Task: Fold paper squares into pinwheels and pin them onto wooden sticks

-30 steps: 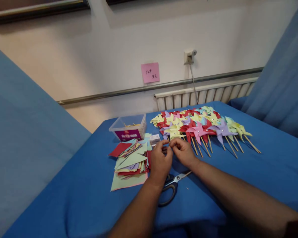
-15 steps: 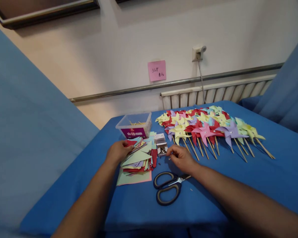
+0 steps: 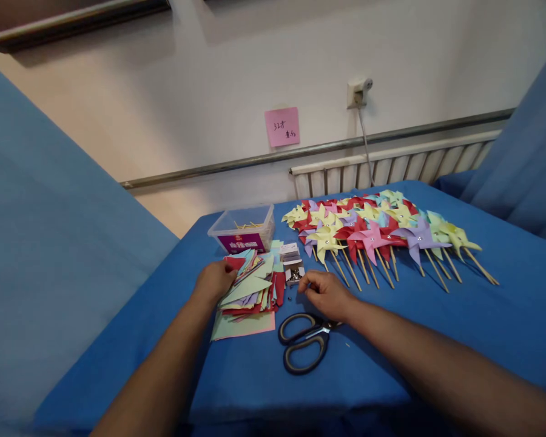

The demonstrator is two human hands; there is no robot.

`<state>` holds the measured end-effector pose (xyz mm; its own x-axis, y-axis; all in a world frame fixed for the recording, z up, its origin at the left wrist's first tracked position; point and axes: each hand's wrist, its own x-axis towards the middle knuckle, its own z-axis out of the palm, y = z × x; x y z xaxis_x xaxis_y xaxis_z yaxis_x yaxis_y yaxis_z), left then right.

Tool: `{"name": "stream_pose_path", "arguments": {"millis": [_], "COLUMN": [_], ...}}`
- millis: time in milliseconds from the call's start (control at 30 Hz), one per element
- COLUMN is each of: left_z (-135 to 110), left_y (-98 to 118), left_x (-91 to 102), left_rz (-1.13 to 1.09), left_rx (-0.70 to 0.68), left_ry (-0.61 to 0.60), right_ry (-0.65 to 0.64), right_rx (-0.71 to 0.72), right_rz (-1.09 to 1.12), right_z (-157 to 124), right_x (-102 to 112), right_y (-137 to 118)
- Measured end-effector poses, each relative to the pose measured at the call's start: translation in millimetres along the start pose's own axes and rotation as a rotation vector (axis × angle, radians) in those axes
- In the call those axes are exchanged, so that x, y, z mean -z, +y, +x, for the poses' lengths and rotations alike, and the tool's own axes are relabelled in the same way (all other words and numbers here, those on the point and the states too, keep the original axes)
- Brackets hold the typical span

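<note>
My left hand [image 3: 215, 280] rests on the left edge of a pile of coloured paper pieces [image 3: 250, 291], its fingers curled over a red piece. My right hand [image 3: 326, 293] lies on the blue table [image 3: 437, 328] with fingers pinched together beside a small open box of metal pins [image 3: 293, 272]; what the fingers hold is too small to make out. Black-handled scissors [image 3: 303, 344] lie just in front of my right wrist. A row of finished paper pinwheels on wooden sticks [image 3: 377, 233] is spread across the table behind my right hand.
A clear plastic tub with a purple label [image 3: 243, 229] holding thin sticks stands behind the paper pile. Blue padded surfaces rise at the left [image 3: 50, 243] and right [image 3: 523, 158]. A radiator [image 3: 391, 167], a wall socket [image 3: 357, 92] and a pink note [image 3: 281, 126] are on the wall.
My hands were together pinching something a second ago. The left hand has moved left onto the paper pile; the right hand stays low near the pin box.
</note>
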<state>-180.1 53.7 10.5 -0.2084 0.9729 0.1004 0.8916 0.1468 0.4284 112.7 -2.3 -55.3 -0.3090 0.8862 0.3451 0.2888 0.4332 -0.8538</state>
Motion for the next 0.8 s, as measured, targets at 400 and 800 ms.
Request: {"name": "stream_pose_path", "arguments": {"millis": [400, 800], "left_z": [-12.7, -22.2], "left_y": [1.7, 25.7], "left_x": [11.7, -2.1], "left_rz": [0.349, 0.29], "left_rx": [-0.021, -0.116], "left_ry": [0.091, 0.094], "right_ry": [-0.012, -0.015], "right_rx": [-0.019, -0.004], "right_rz": [0.019, 0.033], "right_z": [-0.7, 0.9], "right_x": [-1.9, -1.1], "right_y": [1.6, 1.7]}}
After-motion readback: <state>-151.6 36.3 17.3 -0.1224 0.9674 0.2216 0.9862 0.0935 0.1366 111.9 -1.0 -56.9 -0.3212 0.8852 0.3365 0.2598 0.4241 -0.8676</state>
